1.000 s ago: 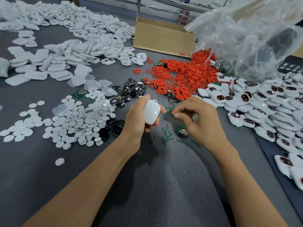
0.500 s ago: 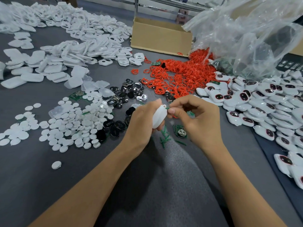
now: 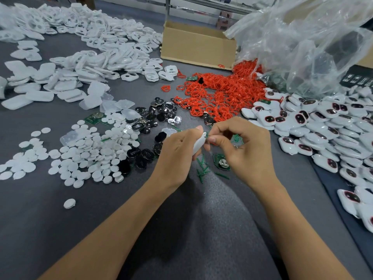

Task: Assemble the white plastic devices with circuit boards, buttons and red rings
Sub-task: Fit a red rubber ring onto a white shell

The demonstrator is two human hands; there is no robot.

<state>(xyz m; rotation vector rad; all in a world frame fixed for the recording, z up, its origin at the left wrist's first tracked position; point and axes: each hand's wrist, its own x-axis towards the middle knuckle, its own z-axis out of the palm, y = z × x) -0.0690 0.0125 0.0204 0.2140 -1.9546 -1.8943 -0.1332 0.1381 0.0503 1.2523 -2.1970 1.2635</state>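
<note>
Over table (image 3: 60, 229), left hand (image 3: 175, 156) grips white shell (image 3: 198, 143); right hand (image 3: 244, 150) pinches it.

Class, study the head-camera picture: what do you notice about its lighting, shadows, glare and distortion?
Head view: soft, even light; white glare streaks on the clear plastic bag; a soft shadow on the grey table beside the left forearm; the white shell in the left hand looks washed out; the wide lens stretches the forearms toward the lower corners.

Grey table (image 3: 50, 229) with white discs (image 3: 86, 154), red rings (image 3: 222, 91)
</note>
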